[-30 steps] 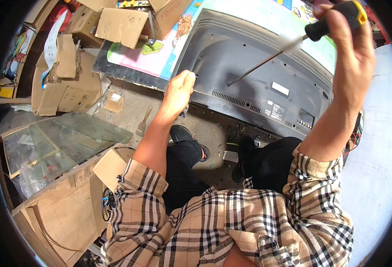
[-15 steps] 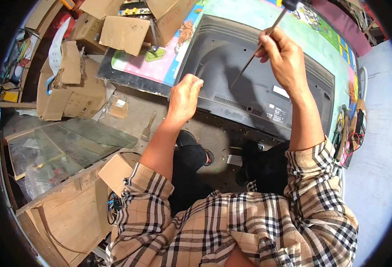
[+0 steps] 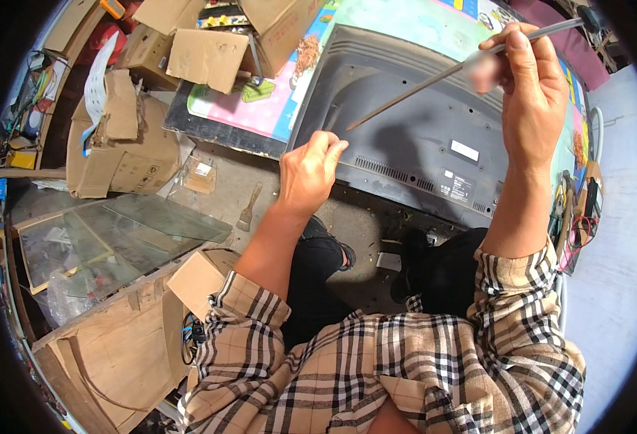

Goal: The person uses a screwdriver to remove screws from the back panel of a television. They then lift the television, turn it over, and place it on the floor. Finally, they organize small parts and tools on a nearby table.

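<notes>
At upper right, the right hand (image 3: 535,90) grasps a screwdriver (image 3: 438,80) by its shaft, over the upper-centre television (image 3: 434,129). Near centre, I see the left hand (image 3: 308,172) curled; its hold I cannot tell.

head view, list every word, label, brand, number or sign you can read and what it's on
White label on the TV back: no legible print.
Dark label nearby: print too small to read.
Left carton: dark marks too small to read.
Upper box: red print too unclear to quote.
</notes>
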